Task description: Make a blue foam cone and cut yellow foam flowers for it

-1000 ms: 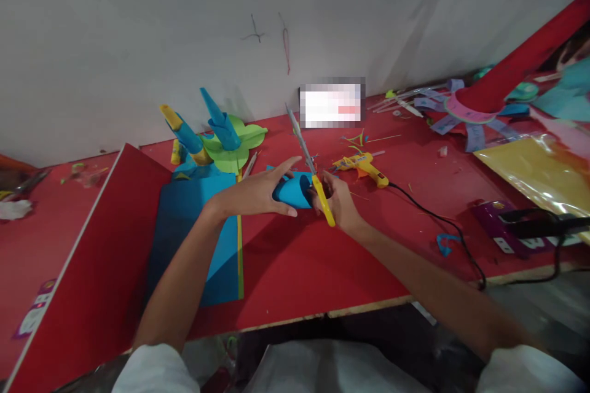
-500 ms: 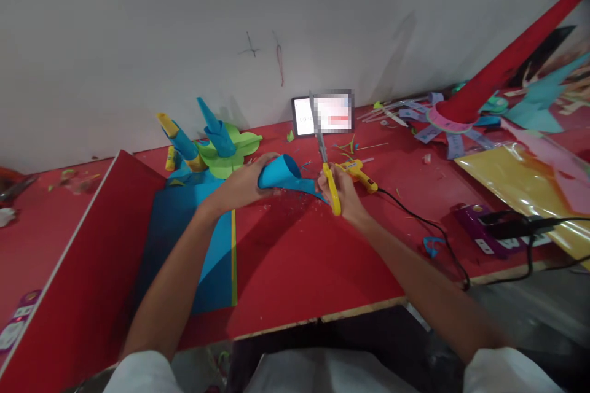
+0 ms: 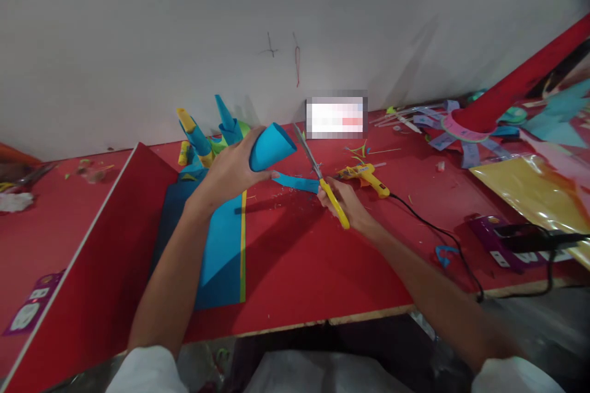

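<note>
My left hand (image 3: 237, 167) is closed around a rolled blue paper cone (image 3: 273, 146), its wide end tilted up to the right. In my right hand (image 3: 343, 199) are scissors (image 3: 332, 199) with yellow handles, their metal blades pointing up and away toward the wall. A narrow blue paper strip (image 3: 299, 183) stretches between my left thumb and my right fingertips; whether it joins the cone is hidden. Just right of my right hand lies a yellow glue gun (image 3: 369, 178). Under my left forearm are blue sheets (image 3: 224, 252) with a yellow-green edge.
Blue and green paper shapes (image 3: 225, 126) and a glue stick (image 3: 184, 152) stand behind my left hand. A red divider (image 3: 101, 245) rises at left. A blurred-screen device (image 3: 336, 118) leans on the wall. At right are a red cone (image 3: 516, 80), yellow sheet (image 3: 530, 181) and purple power strip (image 3: 495, 242).
My left hand has raised and turned the blue cone, so it stands apart from most of the strip. The scissors have tilted to the left. The whole view has shifted slightly.
</note>
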A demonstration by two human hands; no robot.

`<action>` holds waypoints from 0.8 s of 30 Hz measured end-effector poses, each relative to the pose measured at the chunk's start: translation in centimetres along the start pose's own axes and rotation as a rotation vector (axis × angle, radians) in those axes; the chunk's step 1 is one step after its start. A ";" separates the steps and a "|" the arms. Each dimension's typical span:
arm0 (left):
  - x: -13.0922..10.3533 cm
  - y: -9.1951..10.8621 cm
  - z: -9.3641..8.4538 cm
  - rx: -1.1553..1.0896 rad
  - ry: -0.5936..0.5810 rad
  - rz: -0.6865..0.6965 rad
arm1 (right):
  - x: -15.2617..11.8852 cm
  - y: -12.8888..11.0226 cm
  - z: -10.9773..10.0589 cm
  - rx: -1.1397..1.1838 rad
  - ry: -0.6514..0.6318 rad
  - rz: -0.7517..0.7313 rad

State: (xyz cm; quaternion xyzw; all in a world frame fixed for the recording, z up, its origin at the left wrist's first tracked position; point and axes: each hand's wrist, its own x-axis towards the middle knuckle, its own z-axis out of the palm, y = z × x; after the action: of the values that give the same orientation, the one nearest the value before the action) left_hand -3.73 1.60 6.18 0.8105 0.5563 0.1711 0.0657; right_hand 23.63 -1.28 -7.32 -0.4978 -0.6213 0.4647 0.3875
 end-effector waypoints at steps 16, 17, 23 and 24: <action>-0.2 1.5 2.1 0.362 0.265 0.032 | -0.8 -1.8 0.7 0.121 -0.043 0.080; -0.2 1.4 2.2 0.361 0.271 0.036 | -0.8 -1.5 0.8 0.102 -0.027 0.084; -0.2 1.4 2.4 0.383 0.285 0.033 | -0.4 -0.4 0.9 0.003 0.020 0.063; -0.2 1.4 2.4 0.390 0.286 0.032 | -0.4 -0.5 0.8 -0.013 0.029 0.056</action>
State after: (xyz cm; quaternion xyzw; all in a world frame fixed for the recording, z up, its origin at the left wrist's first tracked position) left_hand -1.70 1.05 4.36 0.7840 0.5696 0.1745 -0.1744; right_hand 22.83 -1.85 -7.11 -0.5241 -0.6044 0.4639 0.3804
